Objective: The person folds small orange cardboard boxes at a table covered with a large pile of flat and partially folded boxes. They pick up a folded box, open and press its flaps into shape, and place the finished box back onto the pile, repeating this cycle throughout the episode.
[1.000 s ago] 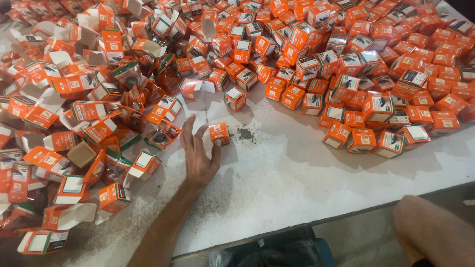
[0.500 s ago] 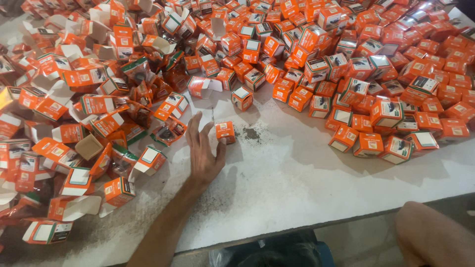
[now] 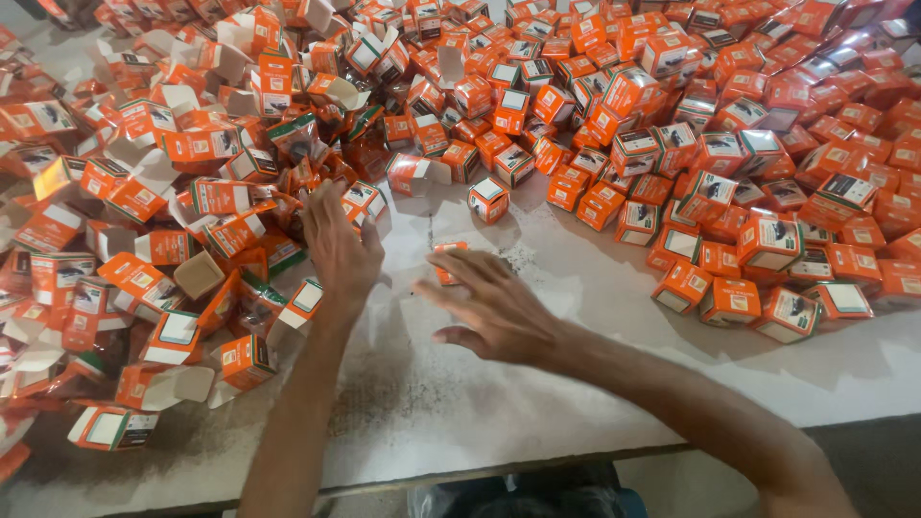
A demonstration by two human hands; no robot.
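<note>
Orange small carton, under right hand

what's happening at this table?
A person works bare-handed at a white table heaped with small orange cartons. The left hand lies at the edge of the pile of open, empty cartons. The right hand reaches, fingers spread, over a lone small carton on the bare patch beside some dark specks. Neither hand grips anything. Closed cartons are heaped on the right.
</note>
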